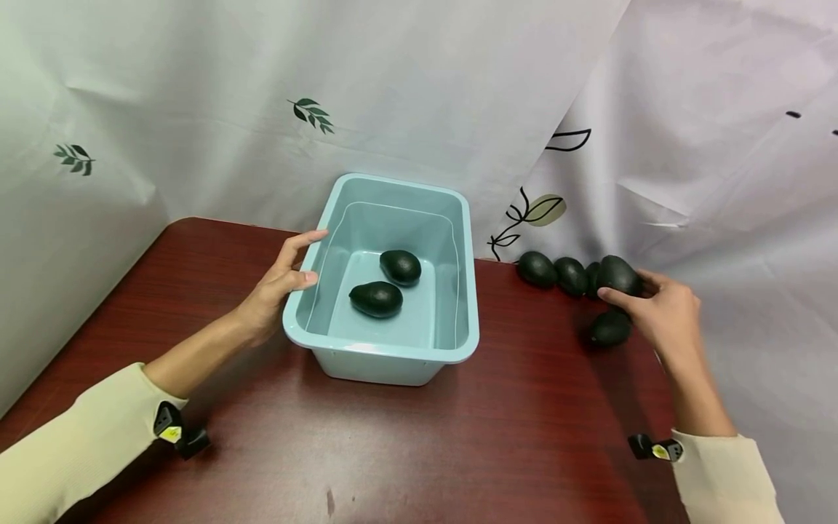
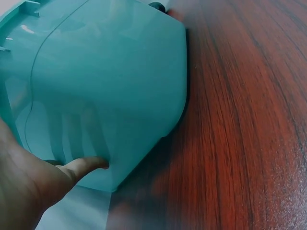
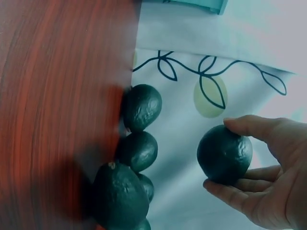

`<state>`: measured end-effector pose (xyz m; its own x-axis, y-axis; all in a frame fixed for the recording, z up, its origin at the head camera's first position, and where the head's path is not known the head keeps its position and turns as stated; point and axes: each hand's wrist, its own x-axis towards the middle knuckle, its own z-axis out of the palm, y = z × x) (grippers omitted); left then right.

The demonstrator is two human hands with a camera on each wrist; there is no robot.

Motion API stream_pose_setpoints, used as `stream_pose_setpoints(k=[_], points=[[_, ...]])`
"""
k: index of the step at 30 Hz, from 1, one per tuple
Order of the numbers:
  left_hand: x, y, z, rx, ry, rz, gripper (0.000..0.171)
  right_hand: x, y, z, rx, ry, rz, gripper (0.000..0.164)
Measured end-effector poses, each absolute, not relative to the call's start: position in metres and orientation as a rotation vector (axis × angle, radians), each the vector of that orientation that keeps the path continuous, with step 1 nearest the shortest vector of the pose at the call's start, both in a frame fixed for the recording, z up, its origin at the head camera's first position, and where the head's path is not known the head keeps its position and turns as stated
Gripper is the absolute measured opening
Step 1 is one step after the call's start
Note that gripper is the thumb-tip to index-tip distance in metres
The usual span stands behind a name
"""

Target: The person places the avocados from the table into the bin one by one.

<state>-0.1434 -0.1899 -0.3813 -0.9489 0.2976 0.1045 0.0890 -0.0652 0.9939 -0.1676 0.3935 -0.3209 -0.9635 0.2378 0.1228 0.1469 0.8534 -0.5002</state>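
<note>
Avocado [image 1: 618, 274] sits pinched between thumb [image 3: 250, 126] and fingers [image 3: 230, 194] of the right grip [image 1: 669, 314], the left grip [image 1: 271, 291] holding a tub [image 1: 382, 351].

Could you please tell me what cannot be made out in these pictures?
Head view: most of one dark green, oval avocado, hidden behind the held avocado.
Left wrist view: the inside of the light-blue plastic tub, hidden by its wall.
Right wrist view: most of the tub and lowest avocado, cut off by edges.
</note>
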Motion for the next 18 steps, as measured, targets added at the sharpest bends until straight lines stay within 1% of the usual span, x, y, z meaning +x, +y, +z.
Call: stream_pose_setpoints(k=[4,18], points=[[-0.143,-0.191,-0.381,0.426,2.034,2.138,0.068,-0.173,0.389,-0.321,-0.243,-2.85,0.748,0.091],[-0.142,-0.192,-0.38,0.422,2.019,2.126,0.067,-0.181,0.356,-0.312,-0.131,-2.89,0.91,0.092]])
